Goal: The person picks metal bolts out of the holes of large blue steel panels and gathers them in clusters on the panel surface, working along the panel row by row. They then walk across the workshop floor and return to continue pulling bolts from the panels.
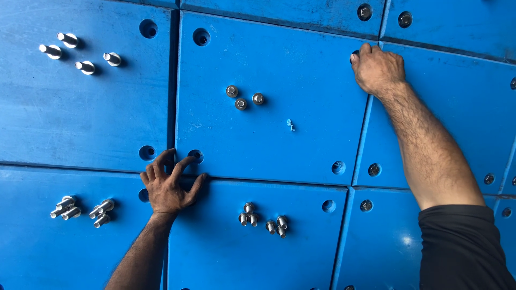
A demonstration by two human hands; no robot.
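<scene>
In the head view, the left hand [167,186] is spread flat and holds nothing, pressed where the blue panels [279,107] meet, its fingers beside a corner hole [195,156]. The right hand [377,69] is curled over a hole at the middle panel's upper right corner; whether anything is gripped there cannot be told. Loose steel bolts [244,98] stand on the panels. These could be knocked over and rolled away by a sweeping forearm.

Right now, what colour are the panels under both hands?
Solid blue panels, with silver bolts standing on them; head view.
</scene>
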